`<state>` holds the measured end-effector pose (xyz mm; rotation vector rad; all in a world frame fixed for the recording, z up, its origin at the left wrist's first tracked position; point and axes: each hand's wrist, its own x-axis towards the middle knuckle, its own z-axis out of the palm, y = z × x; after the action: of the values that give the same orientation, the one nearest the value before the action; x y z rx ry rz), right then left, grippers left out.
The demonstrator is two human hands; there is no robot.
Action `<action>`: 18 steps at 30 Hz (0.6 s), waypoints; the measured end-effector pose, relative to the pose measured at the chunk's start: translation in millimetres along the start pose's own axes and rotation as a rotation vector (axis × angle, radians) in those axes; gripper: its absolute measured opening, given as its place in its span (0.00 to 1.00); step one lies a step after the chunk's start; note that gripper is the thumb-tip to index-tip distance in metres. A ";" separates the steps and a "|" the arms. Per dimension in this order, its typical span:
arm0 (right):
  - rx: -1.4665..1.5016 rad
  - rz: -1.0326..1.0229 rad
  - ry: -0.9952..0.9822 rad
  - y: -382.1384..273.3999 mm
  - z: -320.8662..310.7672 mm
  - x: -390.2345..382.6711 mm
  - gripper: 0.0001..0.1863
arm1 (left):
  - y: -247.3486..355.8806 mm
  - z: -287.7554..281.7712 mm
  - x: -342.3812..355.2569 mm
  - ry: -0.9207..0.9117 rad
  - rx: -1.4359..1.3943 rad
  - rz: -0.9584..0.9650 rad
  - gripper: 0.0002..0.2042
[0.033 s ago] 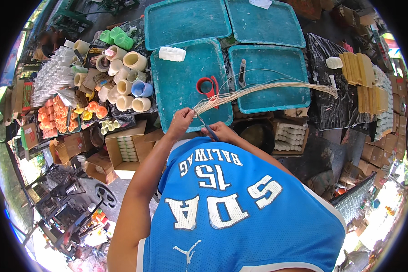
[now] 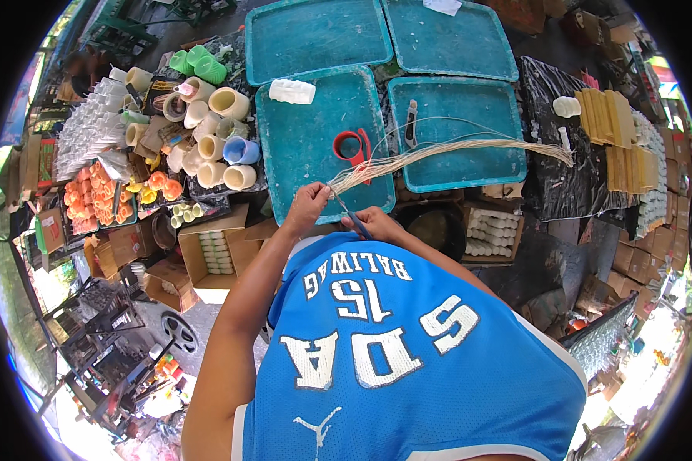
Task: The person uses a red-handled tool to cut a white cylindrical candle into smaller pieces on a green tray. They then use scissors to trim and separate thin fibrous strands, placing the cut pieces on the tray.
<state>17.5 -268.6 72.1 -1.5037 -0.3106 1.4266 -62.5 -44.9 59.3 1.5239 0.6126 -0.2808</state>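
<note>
My left hand [image 2: 310,206] is closed on the near end of a long bundle of pale, thin strands [image 2: 469,151], which stretches rightward across two teal trays [image 2: 277,138]. My right hand [image 2: 373,221] grips dark-handled scissors [image 2: 356,220], their blades angled up-left close to the bundle's end beside my left fingers. Beneath and behind the bundle lie a red roll dispenser or similar tool [image 2: 342,154] and a grey-and-black cutter [image 2: 410,119]. A white molded piece [image 2: 292,91] rests at the upper left of the front left tray.
Cream tubes [image 2: 228,103], orange pieces [image 2: 88,200] and white items [image 2: 92,115] crowd the left. Black plastic sheeting [image 2: 553,184] bears yellow slabs [image 2: 623,169] on the right. Two more trays [image 2: 315,38] lie at the back; cardboard boxes [image 2: 196,280] sit below the work surface.
</note>
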 end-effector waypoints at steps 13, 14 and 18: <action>0.130 -0.017 -0.110 12.8 -9.5 21.7 0.34 | -9.5 -3.0 16.0 -0.011 -0.145 0.032 0.13; 0.135 -0.013 -0.112 13.0 -9.7 22.5 0.34 | -10.4 -2.6 14.8 -0.012 -0.133 0.032 0.12; 0.143 -0.021 -0.121 15.7 -7.8 27.8 0.34 | -11.5 -3.6 10.5 -0.008 -0.116 0.031 0.12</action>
<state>25.0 -258.7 41.6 -1.2984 -0.2909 1.4938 -60.7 -39.9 44.2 1.4185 0.5887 -0.2234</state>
